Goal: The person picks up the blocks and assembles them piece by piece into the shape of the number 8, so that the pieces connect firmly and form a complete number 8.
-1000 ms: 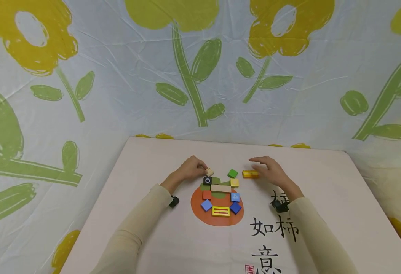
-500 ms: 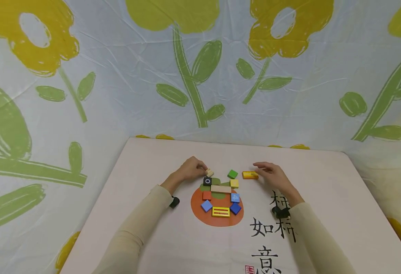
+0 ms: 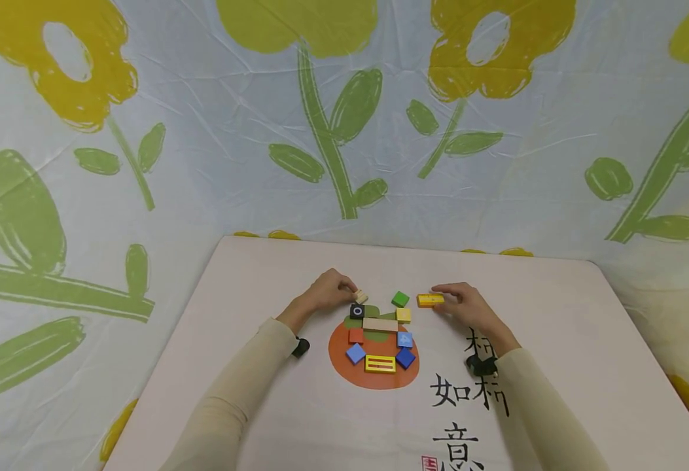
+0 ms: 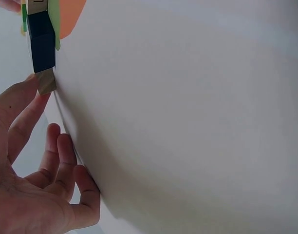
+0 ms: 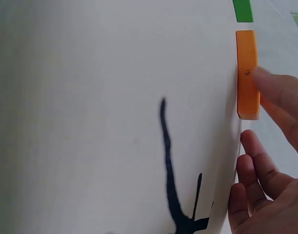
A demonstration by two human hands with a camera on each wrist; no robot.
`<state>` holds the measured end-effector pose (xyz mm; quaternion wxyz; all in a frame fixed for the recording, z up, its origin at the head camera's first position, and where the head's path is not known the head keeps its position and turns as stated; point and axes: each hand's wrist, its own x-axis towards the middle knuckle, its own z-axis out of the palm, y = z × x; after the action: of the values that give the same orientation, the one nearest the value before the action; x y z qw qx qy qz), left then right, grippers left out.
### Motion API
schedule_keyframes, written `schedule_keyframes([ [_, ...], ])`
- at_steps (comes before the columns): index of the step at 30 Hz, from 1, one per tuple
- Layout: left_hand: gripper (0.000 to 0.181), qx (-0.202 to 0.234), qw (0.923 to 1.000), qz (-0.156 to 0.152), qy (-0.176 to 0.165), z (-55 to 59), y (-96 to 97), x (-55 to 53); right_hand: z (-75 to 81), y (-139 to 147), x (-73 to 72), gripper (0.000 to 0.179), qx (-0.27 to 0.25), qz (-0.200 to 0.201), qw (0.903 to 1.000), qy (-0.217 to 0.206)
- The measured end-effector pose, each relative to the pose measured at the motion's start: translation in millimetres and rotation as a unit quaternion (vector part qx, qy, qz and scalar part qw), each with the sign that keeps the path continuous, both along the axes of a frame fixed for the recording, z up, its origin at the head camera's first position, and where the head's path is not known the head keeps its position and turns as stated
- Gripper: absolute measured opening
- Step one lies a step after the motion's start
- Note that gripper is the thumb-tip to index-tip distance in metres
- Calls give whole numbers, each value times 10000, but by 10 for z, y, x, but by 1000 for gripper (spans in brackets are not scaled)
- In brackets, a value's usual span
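In the head view my left hand pinches a small plain wooden block at the upper left of a block layout. The left wrist view shows thumb and index finger on that wooden block, against a dark block. My right hand has thumb and index finger about the right end of a long yellow-orange block. In the right wrist view the thumb touches the side of this orange block; the index finger is partly hidden behind it. The other fingers of both hands are loosely bent.
Below lie a black block with a ring, a beige plank, a yellow striped block and several red, blue and yellow blocks, over a printed orange persimmon. A green block lies between the hands. Black characters mark the tabletop.
My right hand has come down toward the yellow-orange block, and its thumb and index finger now stand about the right end. The left hand stays on the wooden block.
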<state>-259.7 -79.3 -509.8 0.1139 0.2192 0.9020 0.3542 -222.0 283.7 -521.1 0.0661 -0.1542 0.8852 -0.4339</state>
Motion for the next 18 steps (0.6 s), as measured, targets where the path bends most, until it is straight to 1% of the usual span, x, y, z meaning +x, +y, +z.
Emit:
schedule_keyframes([
  [3, 11, 8, 10000, 0, -3, 2, 1, 0, -10, 4, -14, 37, 66, 21, 10000, -8],
  [8, 11, 14, 10000, -5, -29, 6, -2, 2, -26, 12, -27, 33, 197, 99, 9996, 163],
  [14, 12, -8, 10000, 29, -85, 12, -5, 10, -23, 0, -16, 31, 305, 120, 9989, 320],
  [18, 12, -12, 9999, 75, -126, 16, -2, 16, -11, -14, -5, 31, 310, 98, 9989, 333],
])
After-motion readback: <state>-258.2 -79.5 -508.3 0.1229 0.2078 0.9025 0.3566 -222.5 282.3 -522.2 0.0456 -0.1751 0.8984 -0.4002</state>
